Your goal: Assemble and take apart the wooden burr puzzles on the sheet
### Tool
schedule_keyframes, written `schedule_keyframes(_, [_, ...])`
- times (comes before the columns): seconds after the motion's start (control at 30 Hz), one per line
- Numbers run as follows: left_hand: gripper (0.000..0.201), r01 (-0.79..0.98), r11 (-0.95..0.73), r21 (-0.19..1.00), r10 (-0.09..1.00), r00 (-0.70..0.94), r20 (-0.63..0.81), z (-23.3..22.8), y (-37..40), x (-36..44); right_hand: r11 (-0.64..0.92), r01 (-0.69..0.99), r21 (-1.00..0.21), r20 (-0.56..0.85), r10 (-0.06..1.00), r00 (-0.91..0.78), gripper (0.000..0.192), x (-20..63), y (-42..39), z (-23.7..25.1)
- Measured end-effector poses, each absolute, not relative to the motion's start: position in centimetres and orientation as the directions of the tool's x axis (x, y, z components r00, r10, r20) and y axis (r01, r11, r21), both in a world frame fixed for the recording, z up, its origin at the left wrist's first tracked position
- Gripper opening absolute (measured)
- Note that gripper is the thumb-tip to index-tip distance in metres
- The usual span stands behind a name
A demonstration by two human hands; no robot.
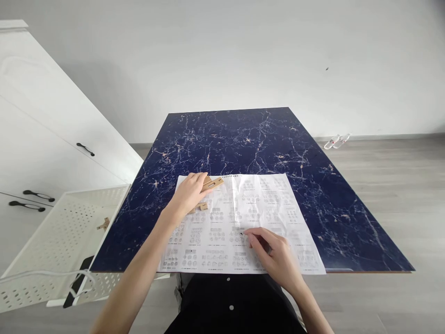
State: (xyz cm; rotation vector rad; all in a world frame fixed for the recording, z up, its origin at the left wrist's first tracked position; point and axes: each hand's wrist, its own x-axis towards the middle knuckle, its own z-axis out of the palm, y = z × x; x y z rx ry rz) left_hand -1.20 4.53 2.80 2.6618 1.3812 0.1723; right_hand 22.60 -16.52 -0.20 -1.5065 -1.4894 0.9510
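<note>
Centrally, a printed instruction sheet [243, 222] lies on the blue marble counter [260, 139]. Left hand [189, 192] grips a slotted wooden piece [212, 183] at the sheet's upper left; a smaller wooden block [203, 206] sits just below. Right hand [276, 253], fingers loosely curled, empty, fingertip touching the sheet's lower middle.

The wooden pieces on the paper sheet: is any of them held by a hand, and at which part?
The left hand covers the wooden pieces, gripping the slotted one at its near end. The right hand rests fingertips on the instruction sheet, holding nothing.
</note>
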Motion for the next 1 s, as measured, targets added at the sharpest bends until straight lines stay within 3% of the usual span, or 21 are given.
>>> schedule_keyframes(0.37, [0.038, 0.742, -0.661, 0.115, 0.75, 0.66, 0.049, 1.8, 5.0, -0.3, 0.008, 0.415, -0.91, 0.025, 0.999, 0.035, 0.032, 22.5, -16.5, -0.1])
schedule_keyframes(0.8, [0.035, 0.737, -0.62, 0.268, 0.757, 0.652, -0.043, 2.5, 6.9, -1.0, -0.008, 0.407, -0.914, 0.002, 1.0, 0.025, 0.03, 22.6, -16.5, -0.1])
schedule_keyframes(1.0, [0.025, 0.706, -0.642, 0.298, 0.749, 0.661, 0.048, 3.2, 6.9, -0.2, 0.0, 0.407, -0.913, 0.013, 1.0, 0.029, 0.031, 22.6, -16.5, -0.2])
